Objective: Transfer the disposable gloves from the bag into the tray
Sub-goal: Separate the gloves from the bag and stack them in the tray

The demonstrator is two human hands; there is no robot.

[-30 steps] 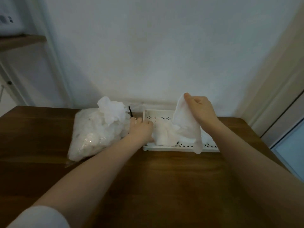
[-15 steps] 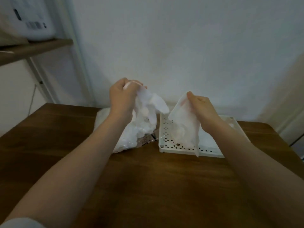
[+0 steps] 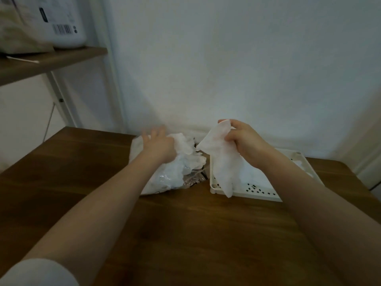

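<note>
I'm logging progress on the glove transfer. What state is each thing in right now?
bag: lying on the table, mouth open, gloves spilling out
left hand: over the bag's gloves, blurred
right hand: pinching one glove
glove: held up, hanging over the tray
tray: on the table, some gloves inside

The right hand (image 3: 245, 141) pinches a thin white glove (image 3: 221, 162), which hangs down from the fingers over the near left corner of the white perforated tray (image 3: 257, 191). The left hand (image 3: 159, 148), blurred, rests with spread fingers on the clear bag (image 3: 165, 178) of crumpled gloves, just left of the tray. Both stand on the wooden table (image 3: 185, 234) beyond the forearms.
</note>
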